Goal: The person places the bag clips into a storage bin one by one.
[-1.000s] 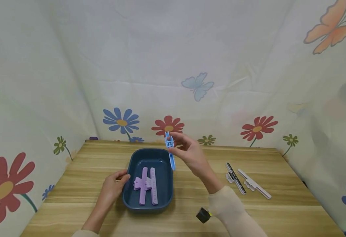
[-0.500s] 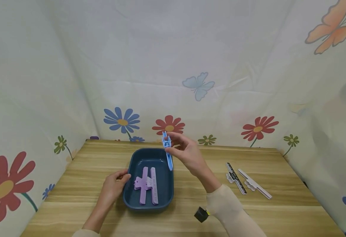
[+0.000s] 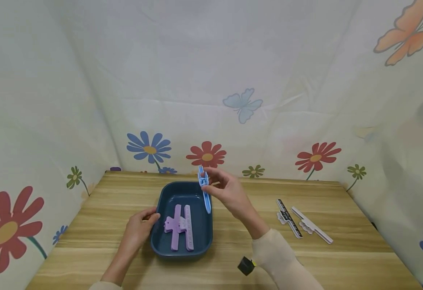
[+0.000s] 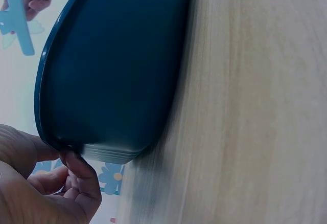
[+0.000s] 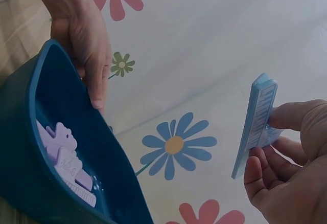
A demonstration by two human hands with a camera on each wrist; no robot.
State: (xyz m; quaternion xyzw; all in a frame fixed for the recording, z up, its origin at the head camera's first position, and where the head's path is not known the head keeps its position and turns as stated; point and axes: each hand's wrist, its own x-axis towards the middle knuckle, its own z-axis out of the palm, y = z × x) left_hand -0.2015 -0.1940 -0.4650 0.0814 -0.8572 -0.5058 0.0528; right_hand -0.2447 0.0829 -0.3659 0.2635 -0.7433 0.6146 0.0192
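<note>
The right hand (image 3: 227, 192) pinches a light blue clip (image 3: 204, 188) between thumb and fingertips, holding it upright above the far right rim of the dark blue tray (image 3: 200, 237). The left hand (image 3: 139, 227) grips the tray's left rim with curled fingers. A purple clip (image 3: 178, 226) lies inside the tray on the wooden table (image 3: 88, 225).

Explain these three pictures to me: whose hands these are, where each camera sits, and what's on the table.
A person works bare-handed, wearing three cameras. The head view looks down on a wooden table. The left hand grips the rim of a dark blue tray that holds a purple clip. The right hand pinches a blue clip above the tray. A black clip and a white clip lie to the right. The left-wrist view shows the tray's side; the right-wrist view shows the blue clip close up.
</note>
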